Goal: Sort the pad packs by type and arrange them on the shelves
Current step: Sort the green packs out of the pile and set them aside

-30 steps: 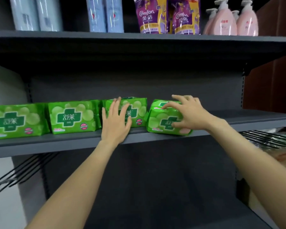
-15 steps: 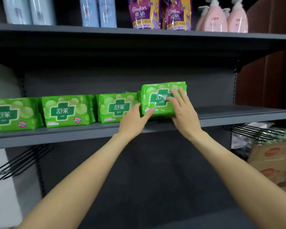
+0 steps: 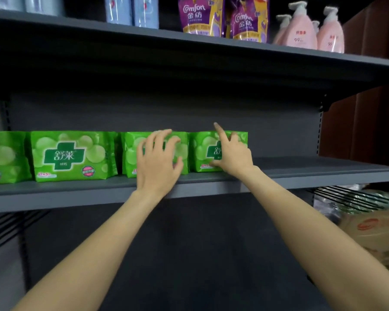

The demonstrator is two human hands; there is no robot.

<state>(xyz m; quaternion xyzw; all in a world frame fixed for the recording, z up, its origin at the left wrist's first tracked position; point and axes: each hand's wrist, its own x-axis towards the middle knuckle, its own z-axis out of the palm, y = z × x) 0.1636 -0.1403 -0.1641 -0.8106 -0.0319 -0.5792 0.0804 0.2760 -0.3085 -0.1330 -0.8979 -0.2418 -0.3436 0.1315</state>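
Four green pad packs stand upright in a row on the grey middle shelf (image 3: 301, 173), faces forward. The leftmost pack (image 3: 5, 157) is cut by the frame edge; the second pack (image 3: 72, 154) stands just beside it, showing its dark green cross with white characters. The third pack (image 3: 130, 153) and the rightmost pack (image 3: 200, 151) stand side by side, edges touching or nearly so.

The left hand (image 3: 157, 162) lies in front of the third pack with fingers spread and loosely bent, fingertips at the pack's face and top edge; it grips nothing. The right hand (image 3: 231, 156) lies against the front of the rightmost pack, index finger straight and pointing up past the pack's top edge, the other fingers bent against the wrapper, not closed round it.

On the upper shelf (image 3: 279, 51) stand pale blue packs (image 3: 133, 11), two purple Comfort pouches (image 3: 222, 16) and pink pump bottles (image 3: 310, 30). At lower right sits a cardboard box (image 3: 373, 234).
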